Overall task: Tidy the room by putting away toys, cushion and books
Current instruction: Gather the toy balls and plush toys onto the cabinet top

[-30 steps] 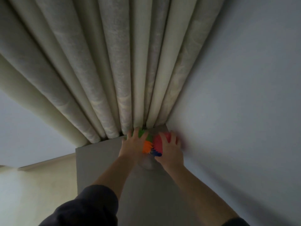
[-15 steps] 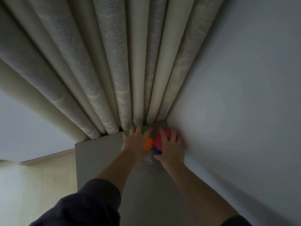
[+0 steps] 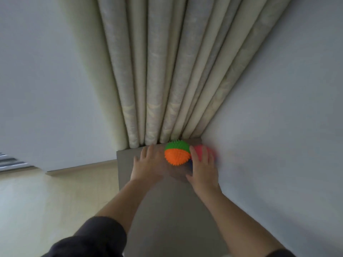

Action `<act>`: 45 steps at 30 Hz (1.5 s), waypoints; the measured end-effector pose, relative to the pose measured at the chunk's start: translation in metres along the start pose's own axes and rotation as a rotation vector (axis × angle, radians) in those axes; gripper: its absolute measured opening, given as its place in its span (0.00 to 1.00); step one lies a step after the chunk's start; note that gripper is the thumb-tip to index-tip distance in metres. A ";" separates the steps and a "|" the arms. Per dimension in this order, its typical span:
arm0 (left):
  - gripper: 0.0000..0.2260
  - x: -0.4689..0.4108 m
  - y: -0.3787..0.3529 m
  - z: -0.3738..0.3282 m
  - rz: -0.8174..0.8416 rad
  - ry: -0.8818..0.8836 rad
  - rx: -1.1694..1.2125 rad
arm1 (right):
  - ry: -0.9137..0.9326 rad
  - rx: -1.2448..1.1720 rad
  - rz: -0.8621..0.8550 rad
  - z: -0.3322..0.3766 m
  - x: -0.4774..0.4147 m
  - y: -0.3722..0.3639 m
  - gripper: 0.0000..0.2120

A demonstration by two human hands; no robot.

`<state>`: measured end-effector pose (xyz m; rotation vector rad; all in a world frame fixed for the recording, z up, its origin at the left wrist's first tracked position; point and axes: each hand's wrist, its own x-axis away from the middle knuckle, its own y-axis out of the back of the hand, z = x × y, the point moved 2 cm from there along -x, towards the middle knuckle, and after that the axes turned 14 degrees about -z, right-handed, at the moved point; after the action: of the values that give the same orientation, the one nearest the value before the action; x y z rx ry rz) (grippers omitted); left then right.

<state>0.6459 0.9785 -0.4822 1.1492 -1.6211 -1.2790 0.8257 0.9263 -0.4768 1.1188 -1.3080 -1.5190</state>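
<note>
A pale grey-white wall (image 3: 278, 89) fills the right side and meets a second pale wall (image 3: 46, 80) on the left. Between them hangs a cream, softly patterned fabric curtain (image 3: 157, 71) in long vertical folds that reach down to the far edge of the desk. A light wooden floor (image 3: 55, 201) shows at lower left.

A plain grey flat-topped desk (image 3: 167, 210) runs from near to far, its right edge against the right wall and its far end tucked into the corner under the curtain.

Both bare forearms reach out over the desk. The left one comes out of a dark sleeve (image 3: 96, 236).

The left hand (image 3: 146, 166) is blurred. It lies palm down with its fingers straight and spread, holding nothing, just left of the nearer ball.

The right hand (image 3: 203, 169) is also palm down. Its spread fingers lie over the top of a pink spiky rubber ball (image 3: 198, 152), which sits in the far right corner, right by the wall. A patch of dark blue shows at the ball's lower left.

A round spiky rubber ball, green on its far half and orange on its near half (image 3: 177, 153), sits on the desk between the two hands, just left of the pink one and close under the curtain hem.
</note>
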 end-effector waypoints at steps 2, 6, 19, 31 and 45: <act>0.43 0.040 0.016 0.038 0.010 0.020 -0.002 | 0.023 -0.006 -0.015 0.031 0.024 0.014 0.49; 0.41 0.135 0.033 0.121 0.061 0.072 -0.032 | 0.085 -0.040 -0.009 0.102 0.075 0.030 0.48; 0.37 0.458 0.142 0.449 0.012 0.644 -0.106 | 0.561 -0.157 0.239 0.491 0.267 0.056 0.42; 0.34 0.510 0.167 0.612 -0.005 0.901 -0.056 | 0.833 -0.109 0.306 0.699 0.289 0.036 0.44; 0.32 0.511 0.170 0.857 -0.018 1.109 0.093 | 0.887 -0.113 0.492 0.975 0.267 -0.026 0.44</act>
<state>-0.3424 0.7599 -0.4810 1.5278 -0.8185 -0.3743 -0.1850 0.9298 -0.4679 1.0934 -0.7687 -0.5898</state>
